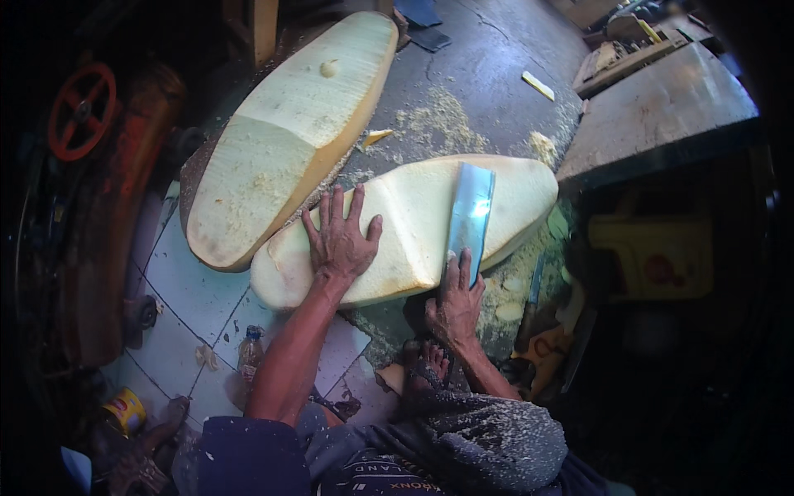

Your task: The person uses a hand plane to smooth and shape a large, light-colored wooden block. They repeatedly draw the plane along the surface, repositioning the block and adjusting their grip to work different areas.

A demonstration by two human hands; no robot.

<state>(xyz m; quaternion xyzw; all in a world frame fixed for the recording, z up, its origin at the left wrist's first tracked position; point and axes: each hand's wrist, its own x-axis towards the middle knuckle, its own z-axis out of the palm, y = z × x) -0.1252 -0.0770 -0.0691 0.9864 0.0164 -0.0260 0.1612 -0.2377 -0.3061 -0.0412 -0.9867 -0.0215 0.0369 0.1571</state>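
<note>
Resting open, left fingers (356,207) are touching the foam slab (401,227) beneath, probably light, springy; right fingers (465,264) are clasping the stiff-looking metal strip (473,211) by its near end.

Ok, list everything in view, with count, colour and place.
Near foam block: 1, cream, under both hands
Far foam block: 1, cream, upper left
Broad metal blade: 1, shiny silver-blue, across the near block
Foam crumbs: many, pale yellow, on the floor
Foam strip: 1, pale yellow, floor, upper right
Handwheel: 1, red, far left
Bottle: 1, clear, blue cap, beside the left forearm
Can: 1, yellow, lower left
Yellow container: 1, right, in shadow
Dark edges: too dim to list
Left hand: 1, flat on the near block
Right hand: 1, gripping the blade's near end
</note>
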